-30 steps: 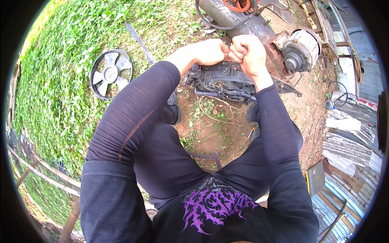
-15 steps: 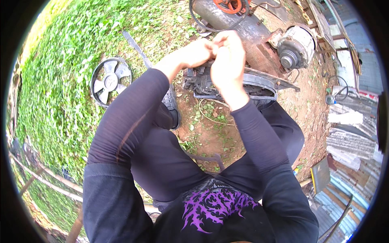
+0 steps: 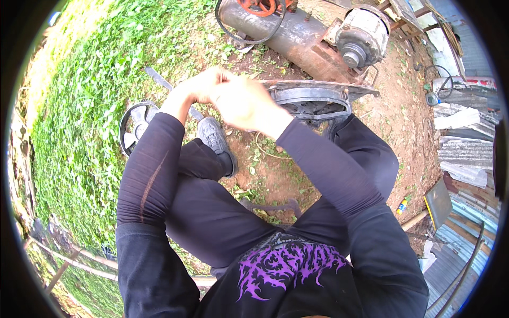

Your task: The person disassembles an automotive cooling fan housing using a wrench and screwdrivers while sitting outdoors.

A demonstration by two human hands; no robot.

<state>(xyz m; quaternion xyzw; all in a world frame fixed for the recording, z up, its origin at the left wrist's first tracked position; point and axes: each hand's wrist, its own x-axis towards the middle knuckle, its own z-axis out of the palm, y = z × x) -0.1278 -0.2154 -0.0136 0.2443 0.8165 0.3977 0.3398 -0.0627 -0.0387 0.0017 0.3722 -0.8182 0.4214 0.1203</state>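
My left hand [image 3: 204, 86] and my right hand [image 3: 245, 103] meet in front of me, above the ground near my left shoe. Both have their fingers drawn in. The right hand is partly smeared by motion and overlaps the left fingertips, so anything between them is hidden. Just right of the hands, a dark radiator-like assembly with a curved fan shroud [image 3: 313, 95] stands near my right foot. Its left part is covered by my right hand. A grey plastic fan in a black ring [image 3: 139, 124] lies on the grass beyond my left forearm.
A rusty compressor tank [image 3: 294, 40] lies ahead, with a red pulley wheel [image 3: 257, 5], a black belt [image 3: 218, 16] and an electric motor [image 3: 363, 37]. A flat grey strip [image 3: 158, 78] rests on the grass. Corrugated sheets [image 3: 464, 153] are stacked at right.
Both hands have moved left and slightly nearer, away from the shroud assembly, staying together. More of the shroud and my left shoe now show. The view has shifted.
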